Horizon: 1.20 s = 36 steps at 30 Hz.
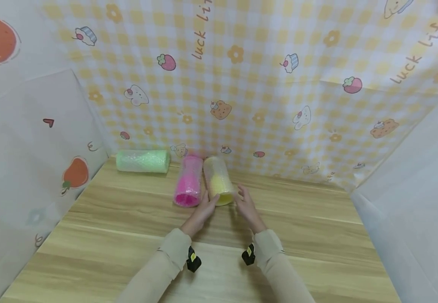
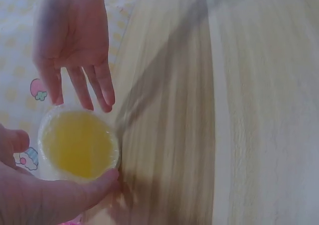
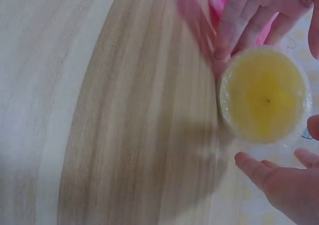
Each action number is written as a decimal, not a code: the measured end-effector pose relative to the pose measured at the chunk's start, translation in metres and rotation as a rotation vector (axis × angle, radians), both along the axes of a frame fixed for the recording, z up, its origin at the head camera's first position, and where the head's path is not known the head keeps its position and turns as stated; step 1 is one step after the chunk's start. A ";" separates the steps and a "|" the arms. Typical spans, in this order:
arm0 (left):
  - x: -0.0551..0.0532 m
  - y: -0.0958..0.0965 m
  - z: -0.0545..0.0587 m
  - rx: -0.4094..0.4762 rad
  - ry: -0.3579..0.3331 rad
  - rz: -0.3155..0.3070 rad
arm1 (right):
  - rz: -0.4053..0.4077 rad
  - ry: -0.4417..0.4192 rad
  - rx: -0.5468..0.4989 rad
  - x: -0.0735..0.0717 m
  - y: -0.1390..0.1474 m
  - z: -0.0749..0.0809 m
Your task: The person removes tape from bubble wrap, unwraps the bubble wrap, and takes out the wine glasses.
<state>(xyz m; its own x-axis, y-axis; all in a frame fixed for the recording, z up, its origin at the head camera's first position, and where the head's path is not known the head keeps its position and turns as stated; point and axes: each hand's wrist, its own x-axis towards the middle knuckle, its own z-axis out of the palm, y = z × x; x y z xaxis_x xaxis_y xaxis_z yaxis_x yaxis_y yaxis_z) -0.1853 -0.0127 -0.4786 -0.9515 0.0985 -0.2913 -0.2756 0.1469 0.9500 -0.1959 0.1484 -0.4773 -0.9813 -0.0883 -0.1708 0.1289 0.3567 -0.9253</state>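
A yellow bubble-wrapped roll [image 1: 217, 179] lies on the table with its round open end facing me. My left hand [image 1: 205, 207] is at its left side, between it and a pink bubble-wrapped roll [image 1: 189, 179]; the thumb lies along the yellow rim. In the right wrist view the left hand's fingers [image 3: 234, 26] look straight and touch the roll. On the other side is my right hand [image 1: 246, 207], fingers extended and spread; the right wrist view shows a small gap between its fingertips and the roll.
A green bubble-wrapped roll [image 1: 143, 161] lies sideways at the back left, by the yellow-checked cloth backdrop [image 1: 264, 92]. White cloth sides [image 1: 408, 202] border the wooden table [image 1: 317, 235]. The pink roll sits close beside the yellow one.
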 end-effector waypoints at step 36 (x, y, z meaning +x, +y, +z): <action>0.067 -0.012 0.050 -0.092 0.208 -0.229 | -0.014 0.328 0.186 0.046 0.010 0.034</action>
<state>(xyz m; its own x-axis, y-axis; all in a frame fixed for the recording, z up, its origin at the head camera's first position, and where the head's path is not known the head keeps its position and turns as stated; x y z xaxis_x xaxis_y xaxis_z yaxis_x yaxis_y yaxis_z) -0.1179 -0.0250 -0.4285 -0.9479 0.2989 -0.1101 -0.0266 0.2703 0.9624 -0.1496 0.1587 -0.4428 -0.9874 -0.0720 0.1412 -0.1579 0.5230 -0.8376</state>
